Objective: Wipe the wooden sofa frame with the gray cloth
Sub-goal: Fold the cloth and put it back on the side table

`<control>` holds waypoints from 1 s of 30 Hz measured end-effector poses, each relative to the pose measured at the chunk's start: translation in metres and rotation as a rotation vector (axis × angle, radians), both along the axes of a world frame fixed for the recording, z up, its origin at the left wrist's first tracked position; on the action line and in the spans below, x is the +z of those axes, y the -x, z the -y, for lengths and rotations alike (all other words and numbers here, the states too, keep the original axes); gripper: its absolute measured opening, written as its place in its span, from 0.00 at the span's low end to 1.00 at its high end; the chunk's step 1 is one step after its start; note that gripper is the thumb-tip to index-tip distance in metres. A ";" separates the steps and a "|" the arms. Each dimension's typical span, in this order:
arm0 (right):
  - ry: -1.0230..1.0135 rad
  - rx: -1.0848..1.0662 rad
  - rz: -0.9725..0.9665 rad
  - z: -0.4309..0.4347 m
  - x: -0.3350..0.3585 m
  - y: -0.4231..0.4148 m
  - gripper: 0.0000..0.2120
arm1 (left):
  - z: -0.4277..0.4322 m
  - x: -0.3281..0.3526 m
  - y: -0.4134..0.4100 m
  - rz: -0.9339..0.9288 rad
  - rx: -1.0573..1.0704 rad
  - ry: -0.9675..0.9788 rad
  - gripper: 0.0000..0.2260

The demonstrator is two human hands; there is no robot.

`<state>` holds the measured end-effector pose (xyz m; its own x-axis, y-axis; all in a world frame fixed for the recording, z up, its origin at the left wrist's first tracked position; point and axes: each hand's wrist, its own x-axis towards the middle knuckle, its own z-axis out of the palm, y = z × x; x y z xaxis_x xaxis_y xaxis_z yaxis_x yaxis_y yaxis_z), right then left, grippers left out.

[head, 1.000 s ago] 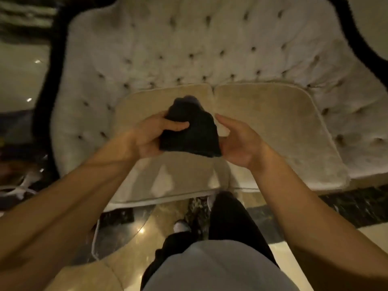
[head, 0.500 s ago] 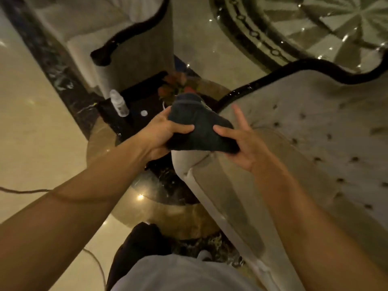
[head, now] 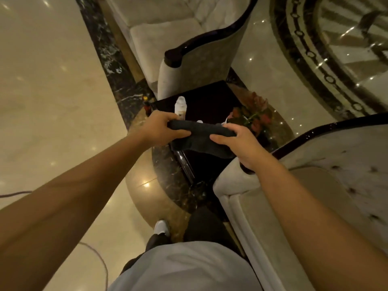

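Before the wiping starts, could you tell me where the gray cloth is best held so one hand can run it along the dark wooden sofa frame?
The gray cloth is stretched between the left hand and right hand, folded into a thick band. I would probably bunch its middle under the right palm, coming from above, since the dark frame curves away just right of that hand.
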<state>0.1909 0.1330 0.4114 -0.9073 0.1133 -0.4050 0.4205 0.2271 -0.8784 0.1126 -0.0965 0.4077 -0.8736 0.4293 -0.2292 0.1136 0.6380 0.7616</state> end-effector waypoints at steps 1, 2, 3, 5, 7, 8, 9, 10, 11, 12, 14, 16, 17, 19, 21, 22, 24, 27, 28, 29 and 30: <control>0.104 -0.035 0.027 0.006 -0.003 0.009 0.12 | 0.006 -0.001 0.011 0.084 0.017 -0.039 0.09; 0.238 -0.071 0.052 0.010 -0.007 0.020 0.13 | 0.011 0.000 0.023 0.202 0.066 -0.117 0.09; 0.386 -0.112 0.080 0.013 -0.011 0.031 0.14 | 0.013 0.001 0.034 0.350 0.137 -0.236 0.09; 0.610 -0.168 0.113 0.013 -0.024 0.052 0.16 | 0.008 -0.002 0.054 0.597 0.274 -0.481 0.08; 0.642 -0.174 0.137 0.010 -0.040 0.070 0.20 | -0.003 -0.011 0.069 0.699 0.360 -0.588 0.07; 0.616 -0.185 0.152 0.005 -0.052 0.081 0.21 | -0.015 -0.019 0.079 0.740 0.393 -0.582 0.08; 0.593 -0.199 0.172 -0.001 -0.064 0.087 0.22 | -0.025 -0.028 0.085 0.774 0.420 -0.552 0.09; 0.580 -0.215 0.183 -0.002 -0.072 0.092 0.21 | -0.030 -0.035 0.087 0.781 0.446 -0.515 0.11; 0.601 -0.259 0.204 -0.008 -0.085 0.096 0.20 | -0.040 -0.046 0.093 0.790 0.459 -0.469 0.14; 0.637 -0.322 0.230 -0.015 -0.098 0.099 0.18 | -0.051 -0.059 0.099 0.796 0.465 -0.421 0.15; 0.687 -0.450 0.274 -0.025 -0.128 0.102 0.14 | -0.072 -0.087 0.112 0.810 0.456 -0.347 0.13; 0.691 -0.571 0.327 -0.033 -0.172 0.098 0.12 | -0.091 -0.128 0.123 0.845 0.427 -0.273 0.07; 0.678 -0.609 0.349 -0.037 -0.193 0.094 0.11 | -0.099 -0.149 0.129 0.862 0.410 -0.240 0.07; 0.658 -0.665 0.403 -0.042 -0.236 0.085 0.12 | -0.109 -0.197 0.135 0.905 0.363 -0.140 0.09; 0.638 -0.722 0.454 -0.043 -0.276 0.079 0.14 | -0.117 -0.245 0.137 0.951 0.314 -0.040 0.14; 0.625 -0.757 0.489 -0.043 -0.295 0.078 0.14 | -0.121 -0.266 0.140 0.968 0.293 0.010 0.15; 0.642 -0.807 0.553 -0.042 -0.328 0.075 0.15 | -0.127 -0.298 0.146 0.984 0.239 0.084 0.16; 0.621 -0.872 0.604 -0.037 -0.384 0.076 0.17 | -0.139 -0.359 0.164 0.969 0.147 0.191 0.20; 0.597 -0.897 0.605 -0.035 -0.399 0.076 0.16 | -0.141 -0.376 0.167 0.965 0.119 0.209 0.23; 0.573 -0.916 0.606 -0.033 -0.411 0.075 0.16 | -0.142 -0.390 0.170 0.958 0.104 0.222 0.25; 0.558 -0.936 0.598 -0.031 -0.421 0.074 0.16 | -0.143 -0.400 0.171 0.939 0.080 0.224 0.25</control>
